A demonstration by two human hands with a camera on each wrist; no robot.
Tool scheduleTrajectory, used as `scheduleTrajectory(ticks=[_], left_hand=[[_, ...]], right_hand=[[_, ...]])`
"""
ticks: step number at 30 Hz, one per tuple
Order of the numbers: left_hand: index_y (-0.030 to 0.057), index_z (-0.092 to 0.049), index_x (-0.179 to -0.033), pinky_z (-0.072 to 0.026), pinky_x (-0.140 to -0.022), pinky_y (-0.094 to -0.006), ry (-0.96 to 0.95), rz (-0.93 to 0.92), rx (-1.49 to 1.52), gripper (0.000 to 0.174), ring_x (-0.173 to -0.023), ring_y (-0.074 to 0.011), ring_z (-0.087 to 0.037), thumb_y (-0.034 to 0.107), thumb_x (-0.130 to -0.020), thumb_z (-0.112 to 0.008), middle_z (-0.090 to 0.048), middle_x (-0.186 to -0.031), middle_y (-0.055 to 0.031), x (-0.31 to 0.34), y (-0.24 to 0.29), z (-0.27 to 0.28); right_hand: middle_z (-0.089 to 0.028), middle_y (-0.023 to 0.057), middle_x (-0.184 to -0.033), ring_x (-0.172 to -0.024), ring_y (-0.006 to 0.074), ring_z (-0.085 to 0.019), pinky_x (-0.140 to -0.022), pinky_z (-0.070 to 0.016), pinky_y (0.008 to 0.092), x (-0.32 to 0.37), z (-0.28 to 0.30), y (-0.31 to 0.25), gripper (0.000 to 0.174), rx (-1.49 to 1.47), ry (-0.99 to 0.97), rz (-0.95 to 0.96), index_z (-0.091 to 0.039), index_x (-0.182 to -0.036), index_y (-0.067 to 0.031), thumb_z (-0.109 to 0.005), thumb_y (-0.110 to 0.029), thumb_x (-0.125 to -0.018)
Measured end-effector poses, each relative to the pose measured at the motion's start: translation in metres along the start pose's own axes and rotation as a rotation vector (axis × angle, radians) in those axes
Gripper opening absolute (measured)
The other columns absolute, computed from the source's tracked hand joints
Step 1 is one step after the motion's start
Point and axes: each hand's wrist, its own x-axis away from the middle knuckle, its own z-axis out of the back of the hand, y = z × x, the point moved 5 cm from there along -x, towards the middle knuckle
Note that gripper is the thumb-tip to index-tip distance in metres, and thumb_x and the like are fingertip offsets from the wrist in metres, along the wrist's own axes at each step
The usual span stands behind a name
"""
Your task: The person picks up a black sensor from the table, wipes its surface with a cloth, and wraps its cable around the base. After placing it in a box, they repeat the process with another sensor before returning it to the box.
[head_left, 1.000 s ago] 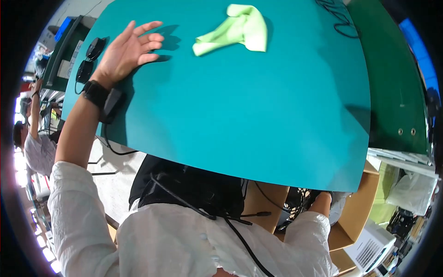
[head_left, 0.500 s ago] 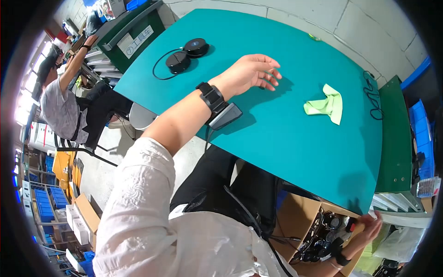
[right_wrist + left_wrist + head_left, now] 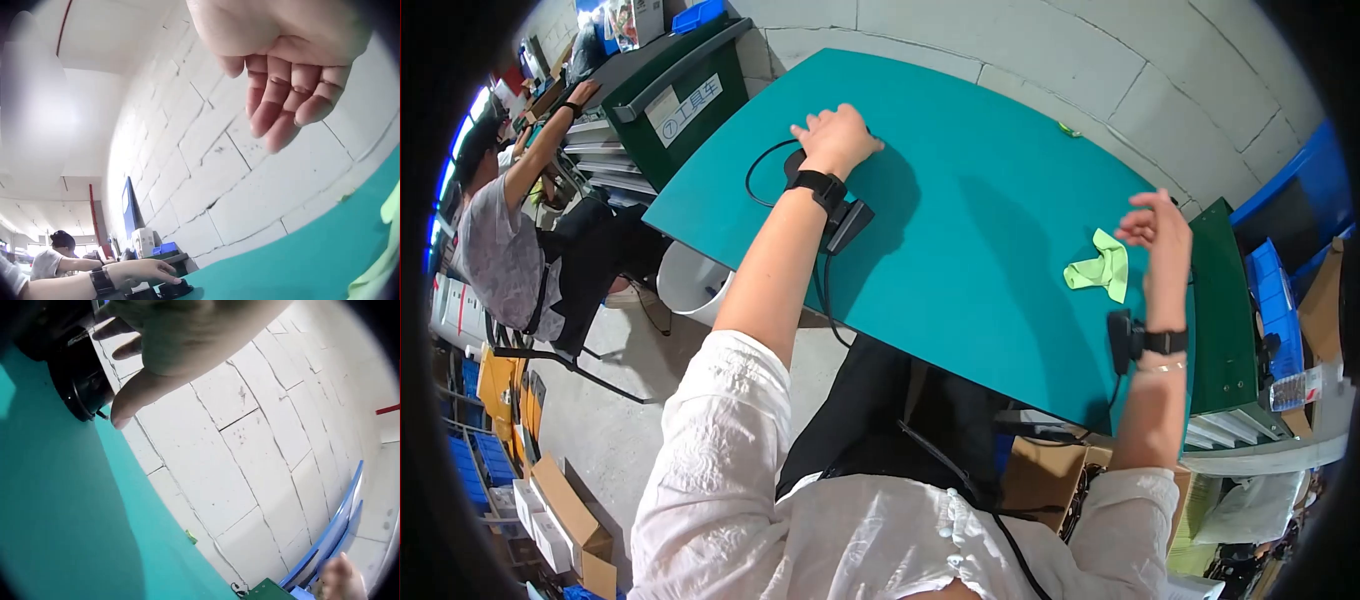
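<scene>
My left hand [image 3: 837, 138] is over a black pair of round pieces [image 3: 792, 168] joined by a thin cord, resembling headphones, at the table's left. It covers most of the pair in the head view. In the left wrist view the thumb is right beside a black round piece [image 3: 75, 384], the fingers extended past it. From the right wrist view, the fingers reach over a low black disc [image 3: 175, 287]. My right hand [image 3: 1165, 235] is raised at the table's right side, fingers loosely bent, holding nothing. Left of it lies a crumpled light green cloth [image 3: 1105, 265].
The teal table [image 3: 940, 230] backs onto a white block wall [image 3: 1040, 50]. A green cabinet [image 3: 1235, 320] stands at the right, a labelled tool cabinet [image 3: 690, 115] at the far left. Below the front edge is a cardboard box [image 3: 1045, 475]. Another person [image 3: 510, 230] sits at left.
My right hand has risen from the cardboard box below the table to beside the cloth. The left hand has moved left onto the black pair. The head view has swung leftward and back.
</scene>
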Motion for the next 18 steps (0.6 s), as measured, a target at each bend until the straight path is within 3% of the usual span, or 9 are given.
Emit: scheduleTrajectory(ticks=[1, 6, 12, 14, 16, 17, 18], left_hand=[[0.0033, -0.055, -0.120, -0.0232, -0.104, -0.0705, -0.028, 0.010, 0.004, 0.070, -0.120, -0.0407, -0.050, 0.042, -0.068, -0.081, -0.055, -0.126, -0.0234, -0.003, -0.003, -0.009], [0.0048, -0.052, -0.125, -0.0234, -0.107, -0.0667, -0.094, 0.019, -0.059, 0.071, -0.117, -0.0424, -0.054, 0.039, -0.070, -0.081, -0.056, -0.126, -0.0239, -0.001, -0.001, -0.013], [0.0025, -0.041, -0.132, -0.0371, -0.100, -0.0606, -0.071, -0.206, -0.017, 0.084, -0.112, -0.0410, -0.057, 0.033, -0.067, -0.084, -0.058, -0.119, -0.0219, 0.014, 0.040, -0.016], [0.0009, -0.034, -0.138, -0.0449, -0.096, -0.0471, 0.110, -0.448, 0.138, 0.092, -0.111, -0.0397, -0.057, 0.030, -0.066, -0.084, -0.055, -0.125, -0.0241, 0.040, 0.078, -0.004], [0.0011, -0.032, -0.139, -0.0453, -0.096, -0.0462, 0.126, -0.536, 0.227, 0.095, -0.111, -0.0391, -0.057, 0.028, -0.066, -0.084, -0.055, -0.125, -0.0237, 0.066, 0.114, 0.004], [0.0014, -0.030, -0.141, -0.0458, -0.096, -0.0453, 0.150, -0.603, 0.322, 0.097, -0.111, -0.0386, -0.057, 0.027, -0.065, -0.085, -0.055, -0.125, -0.0233, 0.080, 0.132, 0.008], [0.0025, -0.031, -0.141, -0.0442, -0.097, -0.0458, 0.180, -0.676, 0.361, 0.097, -0.112, -0.0382, -0.056, 0.025, -0.064, -0.085, -0.055, -0.125, -0.0221, 0.094, 0.146, 0.008]], right_hand=[[-0.061, 0.0081, -0.068, -0.059, 0.0153, -0.061, -0.056, -0.0443, 0.0237, -0.008, -0.007, 0.009, 0.045, -0.024, 0.002, -0.013, -0.062, -0.091, 0.0004, -0.044, -0.040, -0.100], [-0.062, 0.0069, -0.069, -0.060, 0.0142, -0.061, -0.055, -0.0436, 0.0233, -0.013, -0.014, 0.062, 0.044, -0.044, 0.025, -0.069, -0.062, -0.090, -0.0006, -0.044, -0.040, -0.100], [-0.064, 0.0058, -0.070, -0.060, 0.0133, -0.062, -0.055, -0.0443, 0.0236, -0.006, -0.012, 0.075, 0.042, -0.079, -0.016, -0.118, -0.064, -0.088, -0.0013, -0.046, -0.037, -0.100], [-0.065, 0.0077, -0.078, -0.068, 0.0151, -0.064, -0.061, -0.0469, 0.0245, -0.007, -0.015, 0.080, 0.040, -0.098, -0.043, -0.150, -0.064, -0.093, -0.0008, -0.047, -0.037, -0.099], [-0.064, 0.0111, -0.098, -0.086, 0.0176, -0.065, -0.071, -0.0504, 0.0271, 0.001, -0.036, 0.075, 0.043, -0.182, -0.167, -0.119, -0.058, -0.113, 0.0006, -0.052, -0.039, -0.097], [-0.064, 0.0111, -0.098, -0.086, 0.0176, -0.065, -0.071, -0.0504, 0.0271, 0.005, -0.042, 0.073, 0.043, -0.181, -0.151, -0.126, -0.058, -0.113, 0.0006, -0.052, -0.039, -0.097], [-0.061, 0.0121, -0.108, -0.093, 0.0185, -0.063, -0.076, -0.0511, 0.0294, 0.010, -0.053, 0.073, 0.048, -0.248, -0.217, -0.191, -0.050, -0.124, 0.0005, -0.057, -0.037, -0.095]])
